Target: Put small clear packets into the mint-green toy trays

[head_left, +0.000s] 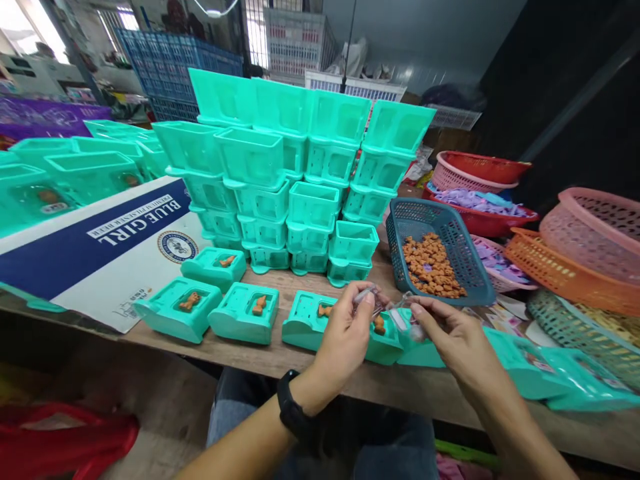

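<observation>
Two hands meet over the front edge of the desk [300,360], both pinched on a small clear plastic bag [395,315] held just above a teal tray [310,320]. The left hand [345,337], with a black watch [293,410] on its wrist, grips the bag's left end between thumb and fingertips; the right hand [450,333] holds the right end the same way, fingers closed narrow. The bag is see-through and crumpled, so its outline is hard to make out and whatever is inside cannot be told. Its long axis runs roughly left to right between the two hands, about level. Part of the tray under it is hidden by the hands; a small brown figure [379,325] shows in it between them. Three more teal trays [243,313] with brown figures lie to the left on the desk. Behind stands a stack of empty teal trays [300,180]. A blue basket [450,233] of brown figures sits just behind the right hand, tilted. Bagged teal trays [550,377] at the right are cut off by the frame edge
</observation>
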{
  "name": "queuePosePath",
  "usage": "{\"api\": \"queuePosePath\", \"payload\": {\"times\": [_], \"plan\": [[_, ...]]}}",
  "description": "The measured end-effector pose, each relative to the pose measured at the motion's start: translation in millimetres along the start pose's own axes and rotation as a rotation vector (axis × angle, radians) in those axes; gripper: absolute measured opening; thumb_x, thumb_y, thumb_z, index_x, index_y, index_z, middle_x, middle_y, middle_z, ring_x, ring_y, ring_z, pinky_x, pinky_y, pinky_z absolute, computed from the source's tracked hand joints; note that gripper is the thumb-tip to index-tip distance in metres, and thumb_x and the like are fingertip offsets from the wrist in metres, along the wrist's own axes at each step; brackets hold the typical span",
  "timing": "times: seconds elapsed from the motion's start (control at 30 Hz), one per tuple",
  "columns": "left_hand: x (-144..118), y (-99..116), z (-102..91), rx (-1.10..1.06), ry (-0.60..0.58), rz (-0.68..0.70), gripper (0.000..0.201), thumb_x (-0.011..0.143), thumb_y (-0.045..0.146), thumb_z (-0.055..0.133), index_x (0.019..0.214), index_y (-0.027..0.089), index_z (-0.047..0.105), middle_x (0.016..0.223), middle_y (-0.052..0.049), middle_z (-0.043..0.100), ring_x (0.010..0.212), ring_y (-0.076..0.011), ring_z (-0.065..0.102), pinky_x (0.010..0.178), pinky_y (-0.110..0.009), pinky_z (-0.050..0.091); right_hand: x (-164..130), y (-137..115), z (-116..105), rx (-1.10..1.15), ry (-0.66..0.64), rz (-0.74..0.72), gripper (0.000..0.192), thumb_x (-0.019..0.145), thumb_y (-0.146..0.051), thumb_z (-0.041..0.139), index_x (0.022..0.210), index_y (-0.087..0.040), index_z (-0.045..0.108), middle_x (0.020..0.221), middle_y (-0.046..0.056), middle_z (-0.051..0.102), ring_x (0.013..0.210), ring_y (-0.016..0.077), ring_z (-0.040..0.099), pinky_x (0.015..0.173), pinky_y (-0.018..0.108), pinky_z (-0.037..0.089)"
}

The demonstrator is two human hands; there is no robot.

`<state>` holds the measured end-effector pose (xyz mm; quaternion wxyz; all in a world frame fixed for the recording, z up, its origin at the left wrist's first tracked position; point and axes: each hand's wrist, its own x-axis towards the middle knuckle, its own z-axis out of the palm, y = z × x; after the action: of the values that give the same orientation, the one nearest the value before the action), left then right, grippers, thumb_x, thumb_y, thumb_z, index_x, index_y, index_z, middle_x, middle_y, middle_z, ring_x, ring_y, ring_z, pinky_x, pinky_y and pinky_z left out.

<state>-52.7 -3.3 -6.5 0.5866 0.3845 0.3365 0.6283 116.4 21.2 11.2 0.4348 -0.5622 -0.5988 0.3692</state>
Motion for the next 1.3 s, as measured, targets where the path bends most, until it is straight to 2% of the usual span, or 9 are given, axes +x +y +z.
{"api": "queuePosePath", "payload": {"times": [0.13, 0.27, 0.47, 0.57, 0.7, 0.83, 1.07, 1.17, 1.3], "plan": [[-3, 0, -1.1, 0.182, -0.103, -0.097, 0.023, 0.093, 0.041, 0.066, 0.09, 0.018, 0.062, 0.076, 0.0, 0.065, 0.066, -0.0148, 0.068, 0.064, -0.026, 0.062, 5, 6, -9, -0.236, -0.098, -0.12, 0.042, 0.082, -0.061, 0.072, 0.094, -0.021, 0.081, 0.086, 0.008, 0.079, 0.089, 0.0288, 0.074, 0.075, 0.036, 0.06], [0, -1, 3.1, 0.141, -0.01, -0.164, 0.033, 0.085, 0.047, 0.074, 0.08, 0.019, 0.057, 0.062, 0.003, 0.06, 0.049, -0.0143, 0.064, 0.048, -0.026, 0.06, -4, 4, -2, -0.281, -0.056, -0.182, 0.045, 0.089, -0.058, 0.067, 0.112, -0.021, 0.078, 0.088, 0.006, 0.08, 0.078, 0.0233, 0.071, 0.065, 0.031, 0.056], [3, -1, 5.4, 0.016, -0.065, -0.169, 0.034, 0.078, 0.044, 0.081, 0.082, 0.018, 0.059, 0.066, 0.003, 0.063, 0.054, -0.0128, 0.065, 0.054, -0.025, 0.061, -8, 2, -2, -0.355, -0.037, -0.199, 0.042, 0.089, -0.061, 0.063, 0.095, -0.022, 0.081, 0.08, 0.005, 0.077, 0.066, 0.0207, 0.067, 0.051, 0.028, 0.046], [4, -4, 6.4, 0.032, 0.005, -0.144, 0.025, 0.077, 0.031, 0.079, 0.083, 0.019, 0.058, 0.069, 0.004, 0.062, 0.057, -0.013, 0.065, 0.054, -0.024, 0.059, -8, 1, -3, -0.396, -0.049, -0.211, 0.05, 0.089, -0.063, 0.062, 0.113, -0.023, 0.079, 0.074, 0.004, 0.074, 0.063, 0.0204, 0.065, 0.051, 0.028, 0.047], [8, -3, 9.4, 0.098, 0.161, -0.089, 0.013, 0.078, 0.017, 0.073, 0.081, 0.018, 0.06, 0.075, 0.001, 0.065, 0.072, -0.0141, 0.067, 0.065, -0.022, 0.056, -11, 0, 0, -0.476, -0.042, -0.321, 0.074, 0.08, -0.07, 0.072, 0.136, -0.023, 0.069, 0.109, 0.01, 0.08, 0.087, 0.0276, 0.073, 0.075, 0.036, 0.059], [7, 1, 5.6, 0.16, 0.024, -0.145, 0.013, 0.091, 0.026, 0.064, 0.082, 0.021, 0.056, 0.074, 0.002, 0.063, 0.067, -0.0162, 0.066, 0.062, -0.026, 0.056, -5, 3, -12, -0.488, -0.087, -0.294, 0.062, 0.087, -0.068, 0.066, 0.128, -0.023, 0.072, 0.108, 0.01, 0.081, 0.085, 0.0261, 0.074, 0.072, 0.034, 0.059], [-13, 8, -24.6, 0.999, -0.298, 0.286, 0.02, 0.107, 0.026, 0.047, 0.094, 0.021, 0.061, 0.097, -0.007, 0.073, 0.096, -0.0249, 0.068, 0.086, -0.035, 0.049, 22, 9, -49, -0.659, -0.359, -0.308, 0.061, 0.086, -0.071, 0.065, 0.125, -0.025, 0.072, 0.104, 0.009, 0.081, 0.092, 0.0305, 0.076, 0.08, 0.038, 0.061], [-18, 5, -31.6, 1.087, -0.411, 0.291, 0.018, 0.108, 0.024, 0.046, 0.102, 0.021, 0.063, 0.098, -0.008, 0.072, 0.096, -0.0247, 0.067, 0.084, -0.035, 0.049, 27, 16, -49, -0.705, -0.448, -0.34, 0.057, 0.09, -0.067, 0.063, 0.127, -0.024, 0.07, 0.105, 0.01, 0.081, 0.09, 0.0291, 0.077, 0.081, 0.039, 0.062], [-20, -2, -34.2, 1.032, -0.405, 0.28, 0.019, 0.108, 0.024, 0.045, 0.105, 0.022, 0.064, 0.098, -0.008, 0.071, 0.096, -0.0237, 0.066, 0.085, -0.034, 0.05, 30, 23, -45, -0.73, -0.468, -0.402, 0.054, 0.093, -0.06, 0.064, 0.13, -0.021, 0.068, 0.12, 0.012, 0.079, 0.104, 0.0304, 0.076, 0.09, 0.041, 0.062]]}}
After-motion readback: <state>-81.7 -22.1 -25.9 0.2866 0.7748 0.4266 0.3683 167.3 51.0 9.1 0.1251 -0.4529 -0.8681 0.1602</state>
